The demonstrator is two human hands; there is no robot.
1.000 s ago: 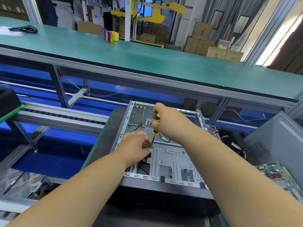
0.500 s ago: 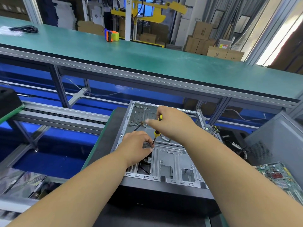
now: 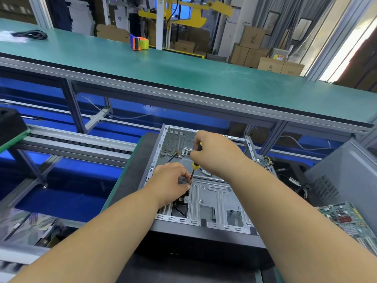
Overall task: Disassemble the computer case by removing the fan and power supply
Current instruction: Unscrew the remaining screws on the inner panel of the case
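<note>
A head-worn camera looks down at an open grey case (image 3: 216,201) lying flat on a dark mat, with both bare forearms reaching into it. The right hand (image 3: 216,154) is wrapped round the yellow-and-black handle of a screwdriver (image 3: 194,165), held nearly upright with its tip pointing down into the case. The left hand (image 3: 170,181) sits just beside the tip, fingers curled and seemingly pinching the shaft or a small part beneath it; the fingertips hide which.

The step in hand looks like loosening a screw on a bracket at the case's left side, near a dark part partly hidden under the left hand. That part may be the fan or its mount, though it is too covered to say. A thin black cable (image 3: 172,158) runs across the case floor behind the hands.

A circuit board (image 3: 346,219) lies to the right, apart from the case.

Next, the driver likely needs steady downward pressure while turning, with the left hand ready to catch the freed screw.
</note>
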